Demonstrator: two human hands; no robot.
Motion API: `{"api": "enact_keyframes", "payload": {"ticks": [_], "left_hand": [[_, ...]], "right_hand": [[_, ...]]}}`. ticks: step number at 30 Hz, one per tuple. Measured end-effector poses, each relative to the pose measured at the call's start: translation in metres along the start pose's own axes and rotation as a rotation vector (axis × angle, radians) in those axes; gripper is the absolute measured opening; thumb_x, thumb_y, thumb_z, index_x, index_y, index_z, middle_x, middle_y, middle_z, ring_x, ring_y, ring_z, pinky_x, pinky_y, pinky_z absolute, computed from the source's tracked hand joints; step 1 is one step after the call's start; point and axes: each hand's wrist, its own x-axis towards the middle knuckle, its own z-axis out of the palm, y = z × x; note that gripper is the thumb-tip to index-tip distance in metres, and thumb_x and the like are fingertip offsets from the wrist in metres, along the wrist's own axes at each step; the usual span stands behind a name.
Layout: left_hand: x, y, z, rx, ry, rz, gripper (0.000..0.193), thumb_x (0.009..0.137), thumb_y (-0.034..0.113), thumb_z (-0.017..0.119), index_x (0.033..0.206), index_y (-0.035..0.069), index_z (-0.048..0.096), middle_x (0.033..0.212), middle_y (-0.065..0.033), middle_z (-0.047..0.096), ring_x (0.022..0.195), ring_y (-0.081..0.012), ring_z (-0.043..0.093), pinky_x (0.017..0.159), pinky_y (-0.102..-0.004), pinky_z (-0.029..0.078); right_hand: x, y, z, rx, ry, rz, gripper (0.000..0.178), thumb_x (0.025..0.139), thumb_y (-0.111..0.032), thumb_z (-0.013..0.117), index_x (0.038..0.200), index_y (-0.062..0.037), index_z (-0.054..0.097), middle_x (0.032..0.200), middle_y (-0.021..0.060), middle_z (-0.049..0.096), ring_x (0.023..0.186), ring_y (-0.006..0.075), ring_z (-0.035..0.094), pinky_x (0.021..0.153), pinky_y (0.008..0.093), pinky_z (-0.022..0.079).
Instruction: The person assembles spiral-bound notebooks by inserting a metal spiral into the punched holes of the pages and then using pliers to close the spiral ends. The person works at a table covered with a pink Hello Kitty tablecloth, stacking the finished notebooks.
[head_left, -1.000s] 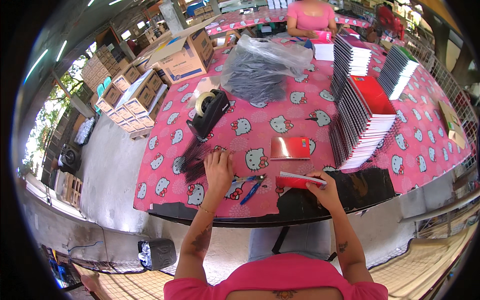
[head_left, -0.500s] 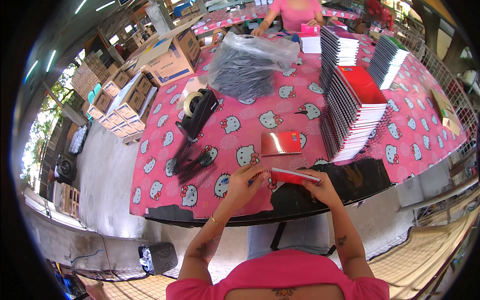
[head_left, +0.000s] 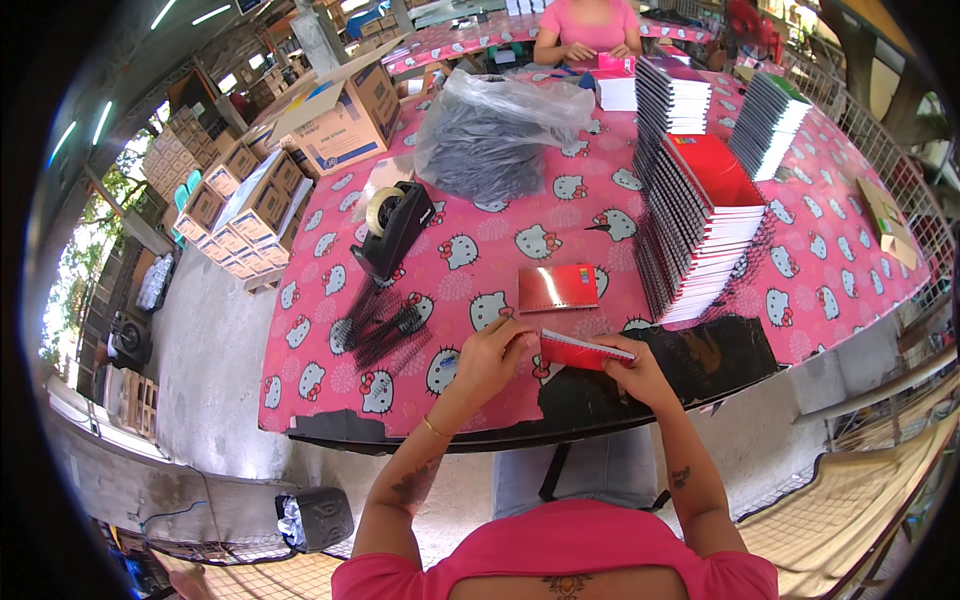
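Note:
My right hand (head_left: 641,376) grips a small red notebook (head_left: 580,353) by its right end, over the near edge of the table. Close to the notebook's left end, my left hand (head_left: 490,362) is closed with thumb and fingertips pressed together; whatever it pinches is too small to make out. Just beyond lies another red notebook (head_left: 557,287), flat, its binding edge toward me. A tall stack of red notebooks (head_left: 722,190) with black coils stands to the right. Left of my hands, loose black binding coils (head_left: 385,330) lie in a heap.
A black tape dispenser (head_left: 398,235) and a clear bag of dark coils (head_left: 485,140) sit farther back, near an open carton (head_left: 350,115). More notebook stacks (head_left: 770,125) stand at the far right. Across the table a person in pink (head_left: 590,30) handles a pink item.
My left hand has shifted slightly up, its fingers curling in more by the notebook's end. The notebook stays in my right hand. The person opposite has brought both hands together.

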Motion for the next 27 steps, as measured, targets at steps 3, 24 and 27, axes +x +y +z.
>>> {"api": "enact_keyframes", "payload": {"ticks": [3, 24, 27], "left_hand": [[0.005, -0.008, -0.003, 0.030, -0.070, 0.040, 0.014, 0.088, 0.015, 0.070, 0.095, 0.003, 0.065, 0.081, -0.0131, 0.061, 0.065, -0.0311, 0.062, 0.058, -0.0397, 0.048], [0.015, 0.003, -0.013, 0.053, -0.205, 0.191, 0.019, 0.088, 0.021, 0.069, 0.100, 0.007, 0.062, 0.092, -0.0132, 0.060, 0.084, -0.0336, 0.063, 0.071, -0.0412, 0.051], [0.018, -0.008, -0.009, 0.134, -0.233, 0.252, 0.020, 0.088, 0.020, 0.069, 0.101, 0.007, 0.061, 0.096, -0.0126, 0.059, 0.084, -0.0338, 0.062, 0.074, -0.0413, 0.051]], "right_hand": [[0.003, 0.009, 0.002, -0.029, 0.015, -0.202, 0.038, 0.084, 0.006, 0.057, 0.119, 0.0004, 0.067, 0.107, 0.0072, 0.068, 0.087, 0.0093, 0.061, 0.077, 0.0232, 0.050], [-0.004, -0.005, 0.000, -0.039, -0.040, 0.014, 0.037, 0.089, 0.004, 0.058, 0.125, -0.0004, 0.064, 0.109, 0.0110, 0.071, 0.098, 0.0119, 0.062, 0.090, 0.0268, 0.048], [-0.005, -0.006, 0.000, -0.051, -0.044, -0.041, 0.036, 0.090, 0.002, 0.058, 0.125, -0.0005, 0.063, 0.108, 0.0111, 0.071, 0.096, 0.0110, 0.061, 0.088, 0.0267, 0.049]]}}
